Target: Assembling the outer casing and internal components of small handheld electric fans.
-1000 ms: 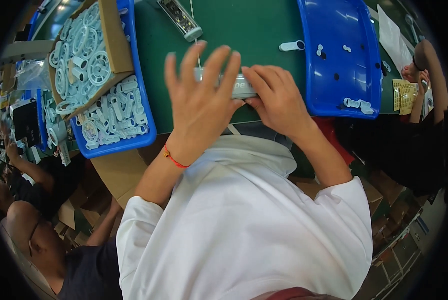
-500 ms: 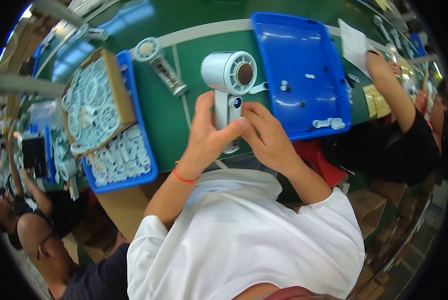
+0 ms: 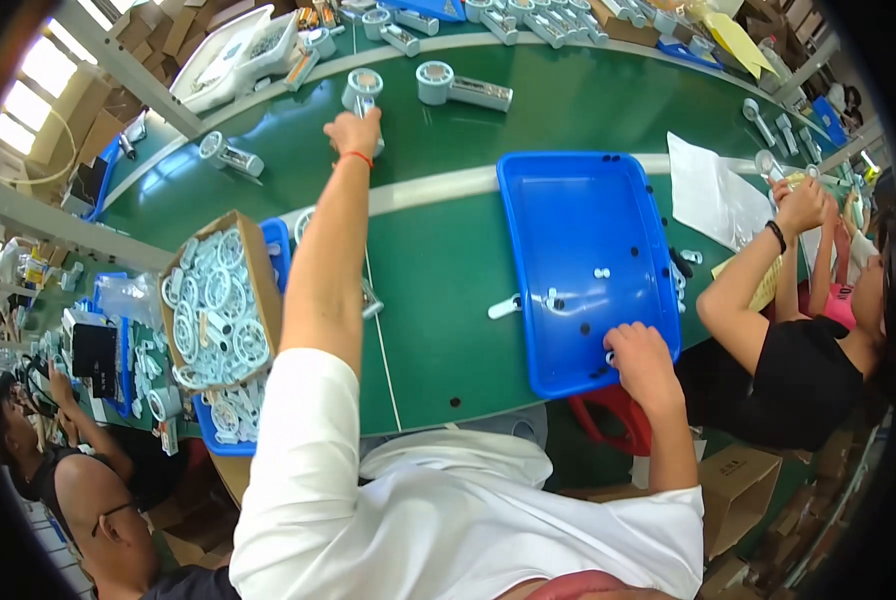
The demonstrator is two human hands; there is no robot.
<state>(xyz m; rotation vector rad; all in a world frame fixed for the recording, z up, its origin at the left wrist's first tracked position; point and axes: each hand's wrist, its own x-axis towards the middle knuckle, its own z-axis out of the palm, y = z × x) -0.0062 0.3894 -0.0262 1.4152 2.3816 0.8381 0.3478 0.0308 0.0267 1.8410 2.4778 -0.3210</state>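
Note:
My left arm reaches far out over the green belt. There my left hand (image 3: 354, 132) is closed around the handle of a pale blue handheld fan (image 3: 364, 84), whose round head points away from me. Another handheld fan (image 3: 463, 88) lies just right of it on the belt. My right hand (image 3: 643, 362) is at the near right corner of the blue tray (image 3: 538, 345), fingers curled on a small white plastic piece (image 3: 611, 357) mostly hidden under them. A white strip-shaped part (image 3: 505, 307) rests against the tray's left edge. One more fan (image 3: 371, 300) is mostly covered by my left forearm.
A cardboard box (image 3: 268, 310) of pale rings and parts sits on a blue bin at left. A fan (image 3: 230, 155) lies on the belt's left. White paper (image 3: 708, 195) lies right of the tray. A co-worker's arm (image 3: 743, 290) is at right; others sit left.
My hands have parted. The left has carried the fan from in front of me out to the far belt; the right has moved to the tray's near corner. The view has shifted, showing more belt.

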